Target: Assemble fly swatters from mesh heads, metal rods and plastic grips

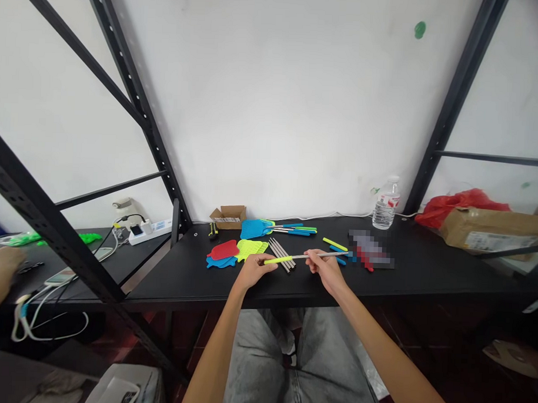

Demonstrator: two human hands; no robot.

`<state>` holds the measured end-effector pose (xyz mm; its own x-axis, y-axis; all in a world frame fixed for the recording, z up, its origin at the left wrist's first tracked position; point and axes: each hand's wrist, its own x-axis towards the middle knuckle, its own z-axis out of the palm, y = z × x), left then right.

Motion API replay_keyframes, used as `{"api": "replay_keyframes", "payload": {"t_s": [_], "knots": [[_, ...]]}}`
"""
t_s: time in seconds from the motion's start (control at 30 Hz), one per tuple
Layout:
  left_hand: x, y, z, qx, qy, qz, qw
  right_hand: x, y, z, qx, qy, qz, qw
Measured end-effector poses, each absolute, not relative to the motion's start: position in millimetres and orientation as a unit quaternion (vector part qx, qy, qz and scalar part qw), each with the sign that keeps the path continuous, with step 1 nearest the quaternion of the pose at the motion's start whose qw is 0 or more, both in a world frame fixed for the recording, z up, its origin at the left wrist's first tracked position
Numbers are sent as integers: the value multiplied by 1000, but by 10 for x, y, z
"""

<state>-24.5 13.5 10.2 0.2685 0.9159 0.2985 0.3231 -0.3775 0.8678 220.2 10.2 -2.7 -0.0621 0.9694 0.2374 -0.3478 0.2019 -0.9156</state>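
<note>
My left hand [254, 270] is closed on a yellow handle [279, 260] at its left end. From the handle runs a thin metal rod [299, 256], which my right hand [326, 269] pinches; the rod's far end sticks out to the right. Just behind lie several loose metal rods [279, 249]. Left of them are flat fly swatter heads: a red head [223, 250], a blue head [220, 263] and yellow heads [251, 249]. To the right of my right hand lie a loose yellow handle [335, 244] and blue handles [341, 261].
Behind are assembled fly swatters [254, 228], a small open carton [228, 216] and a water bottle [386, 207]. At right, a pixelated patch [375, 246] hides items. A cardboard box [493, 230] and black shelf posts [136, 91] flank the table. Another person's hand [2, 268] is at far left.
</note>
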Motion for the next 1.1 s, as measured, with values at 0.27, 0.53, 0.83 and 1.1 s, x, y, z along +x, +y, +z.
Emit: {"api": "replay_keyframes", "payload": {"t_s": [0.27,0.53,0.83,1.1], "knots": [[-250,141,93,672,399,460,421,2190,115,-36,-302,-475,546,620],[-257,131,114,646,403,489,425,2226,97,5,-303,-434,591,608],[-251,104,140,664,407,483,400,2246,95,-2,-298,-429,598,608],[-235,108,119,672,440,452,388,2219,91,-15,-314,-484,559,595]]}}
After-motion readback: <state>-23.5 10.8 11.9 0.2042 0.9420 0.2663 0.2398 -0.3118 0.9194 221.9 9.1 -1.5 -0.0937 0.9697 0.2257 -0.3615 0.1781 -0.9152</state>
